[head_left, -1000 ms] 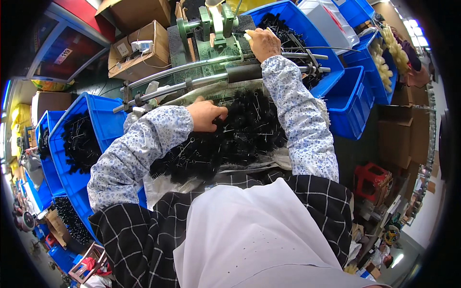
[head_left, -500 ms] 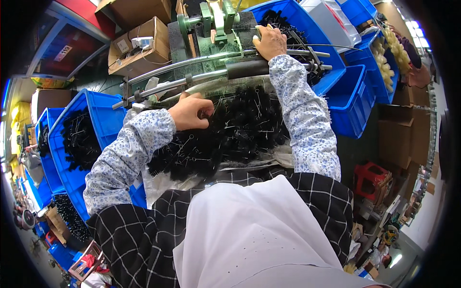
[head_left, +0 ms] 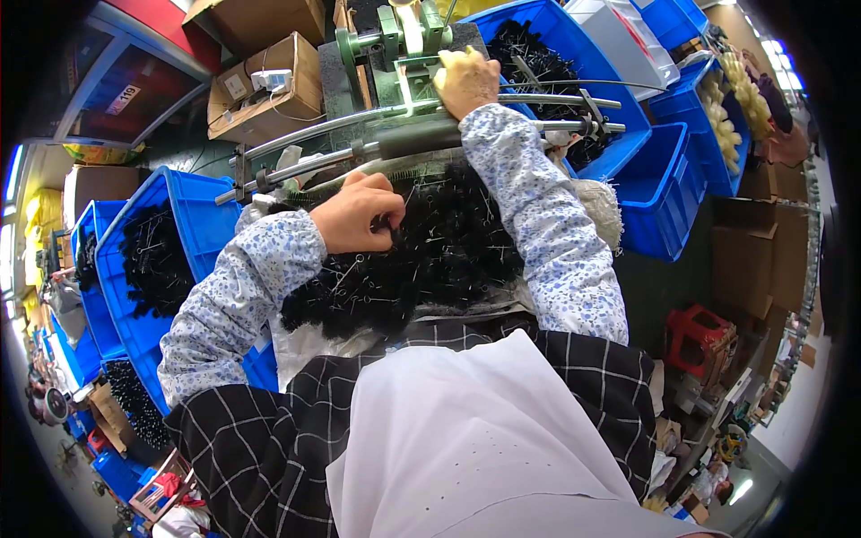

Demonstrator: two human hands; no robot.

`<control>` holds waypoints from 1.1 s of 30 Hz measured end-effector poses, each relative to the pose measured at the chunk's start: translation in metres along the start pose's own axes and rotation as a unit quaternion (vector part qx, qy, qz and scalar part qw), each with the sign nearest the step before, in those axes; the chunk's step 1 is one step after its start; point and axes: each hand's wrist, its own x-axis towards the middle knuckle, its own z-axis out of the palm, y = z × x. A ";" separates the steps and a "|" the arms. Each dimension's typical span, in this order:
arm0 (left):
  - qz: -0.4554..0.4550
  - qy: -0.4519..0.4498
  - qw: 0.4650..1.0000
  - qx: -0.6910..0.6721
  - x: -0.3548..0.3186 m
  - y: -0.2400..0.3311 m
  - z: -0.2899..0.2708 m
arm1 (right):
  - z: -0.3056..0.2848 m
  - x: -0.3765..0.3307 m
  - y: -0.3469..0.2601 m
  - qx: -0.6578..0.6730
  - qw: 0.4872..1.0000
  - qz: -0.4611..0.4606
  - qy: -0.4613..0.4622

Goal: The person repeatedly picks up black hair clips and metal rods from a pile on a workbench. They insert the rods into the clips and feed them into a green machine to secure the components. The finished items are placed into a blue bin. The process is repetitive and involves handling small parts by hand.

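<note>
My right hand is at the green bench machine, its fingers pinched around a thin wire brush that points left across the machine's middle. Most of the brush is hidden or too fine to make out. My left hand is closed, thumb against curled fingers, over the left part of a pile of small black wire brushes. Whatever is in those fingers is hidden. The brushes have looped wire ends and lie on pale sheeting in front of me. Metal rails with a dark sleeve run between pile and machine.
Blue bins of black brushes stand at the left and the back right. Right of the rails is another blue bin, with pale yellow pieces beyond. A cardboard box sits back left; a red stool is at right.
My right hand has moved left, from the machine's right side to its middle, carrying the brush. My left hand has curled tighter over the pile and moved only slightly.
</note>
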 end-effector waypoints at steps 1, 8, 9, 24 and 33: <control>-0.011 0.016 1.000 -0.016 -0.004 -0.001 -0.002 | -0.002 -0.001 0.009 0.001 1.000 -0.006 0.002; 0.003 0.140 0.990 0.014 -0.014 0.020 -0.063 | -0.017 0.015 0.092 0.004 0.992 0.070 -0.107; -0.009 0.160 0.987 -0.006 -0.012 0.020 -0.062 | -0.012 0.019 0.099 -0.021 0.994 0.049 -0.091; -0.084 0.314 0.926 -0.194 0.041 -0.003 -0.025 | -0.108 -0.044 -0.004 0.399 0.850 -0.020 -0.344; -0.091 0.045 0.993 -0.054 0.032 -0.018 0.006 | -0.035 -0.015 0.041 -0.038 0.999 -0.022 -0.029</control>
